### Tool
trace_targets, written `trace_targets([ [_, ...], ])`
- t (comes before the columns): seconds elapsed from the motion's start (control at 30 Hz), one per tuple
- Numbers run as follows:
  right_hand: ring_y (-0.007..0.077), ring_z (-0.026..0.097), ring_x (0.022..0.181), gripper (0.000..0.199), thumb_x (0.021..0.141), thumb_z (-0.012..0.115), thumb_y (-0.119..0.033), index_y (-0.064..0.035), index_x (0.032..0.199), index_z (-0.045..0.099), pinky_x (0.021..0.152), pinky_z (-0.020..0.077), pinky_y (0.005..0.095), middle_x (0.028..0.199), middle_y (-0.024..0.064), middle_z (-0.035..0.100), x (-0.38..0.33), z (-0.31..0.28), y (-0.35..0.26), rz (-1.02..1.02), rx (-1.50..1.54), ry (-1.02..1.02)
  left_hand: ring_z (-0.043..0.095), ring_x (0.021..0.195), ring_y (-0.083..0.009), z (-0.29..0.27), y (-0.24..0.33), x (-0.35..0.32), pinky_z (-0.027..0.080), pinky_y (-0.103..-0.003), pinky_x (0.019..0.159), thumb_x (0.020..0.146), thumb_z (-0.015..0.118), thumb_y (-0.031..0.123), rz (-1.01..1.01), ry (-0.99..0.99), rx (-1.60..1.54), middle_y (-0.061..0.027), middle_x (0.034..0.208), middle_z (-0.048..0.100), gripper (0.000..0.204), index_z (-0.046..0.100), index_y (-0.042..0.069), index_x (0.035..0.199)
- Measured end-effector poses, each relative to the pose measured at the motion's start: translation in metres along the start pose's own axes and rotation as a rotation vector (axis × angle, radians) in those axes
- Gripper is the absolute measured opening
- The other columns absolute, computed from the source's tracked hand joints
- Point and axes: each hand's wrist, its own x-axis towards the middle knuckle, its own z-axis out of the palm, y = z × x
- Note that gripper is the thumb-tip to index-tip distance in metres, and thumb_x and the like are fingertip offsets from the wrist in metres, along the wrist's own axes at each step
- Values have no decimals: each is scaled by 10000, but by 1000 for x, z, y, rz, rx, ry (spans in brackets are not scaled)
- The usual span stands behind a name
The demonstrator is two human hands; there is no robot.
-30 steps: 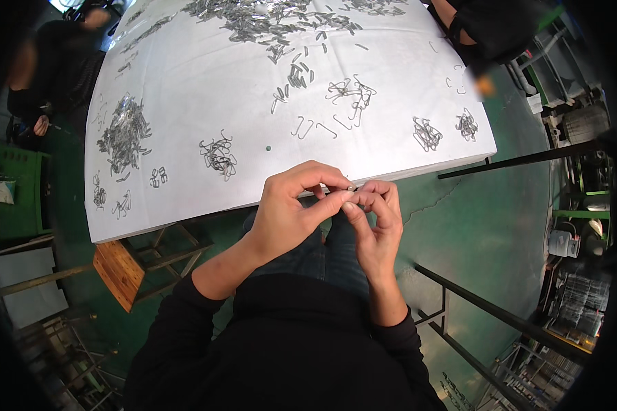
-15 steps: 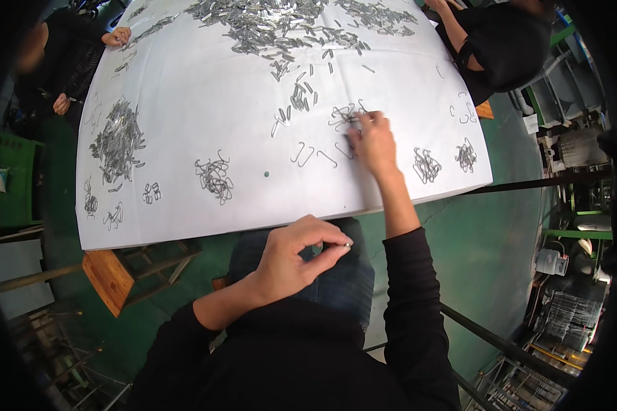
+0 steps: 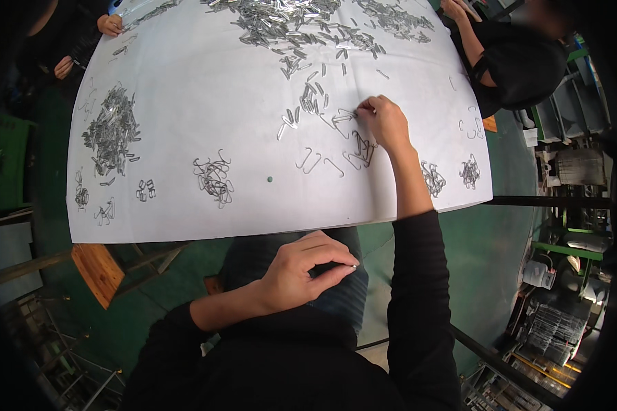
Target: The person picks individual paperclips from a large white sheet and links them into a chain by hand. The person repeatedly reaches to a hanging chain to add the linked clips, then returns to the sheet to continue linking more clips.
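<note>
My left hand (image 3: 312,270) is over my lap in front of the table edge, thumb and forefinger closed in a pinch on a small shiny metal piece (image 3: 354,266) that is mostly hidden. Out over the white table (image 3: 240,109), the fingertips of my right hand (image 3: 385,123) are pinched together at the end of a bent wire hook (image 3: 343,115). Just nearer me, beside the right wrist, lies a loose cluster of wire hooks (image 3: 360,152). A few separate hooks (image 3: 311,160) lie to its left.
A large heap of small elongated metal pieces (image 3: 274,24) covers the far middle, with another heap (image 3: 112,133) at left. Hook piles (image 3: 214,179) line the near side, and a small green ball (image 3: 269,179) lies there. Co-workers' hands are at the far left (image 3: 110,25) and far right (image 3: 454,9).
My right hand has moved farther across the table, and its fingers have drawn together. The hook cluster near it now lies closer to me. My left hand keeps its pinch; the view has shifted slightly.
</note>
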Motion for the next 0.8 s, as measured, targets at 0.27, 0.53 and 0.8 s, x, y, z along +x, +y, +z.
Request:
trace_targets([
  [0.27,287,616,883,158,833,622,-179,-34,894,630,753,491,386,941,142,632,13,5,-17,-63,-168,-90,606,726,-163,6,1,-8,483,-269,671,748,697,-34,26,13,23,-68,855,669,142,678,30,873],
  [0.53,111,582,618,133,825,660,-72,33,888,608,558,482,244,722,63,610,-102,-30,-32,303,984,-3,573,634,-110,14,-4,-11,461,-227,581,758,685,-44,21,84,72,-57,794,652,149,665,26,888],
  [0.8,115,595,677,105,854,635,-57,29,910,615,558,463,215,841,98,643,-222,-74,-87,407,1400,105,600,660,-152,19,-3,-15,490,-248,567,770,673,-20,37,102,126,-54,850,663,181,662,57,934],
])
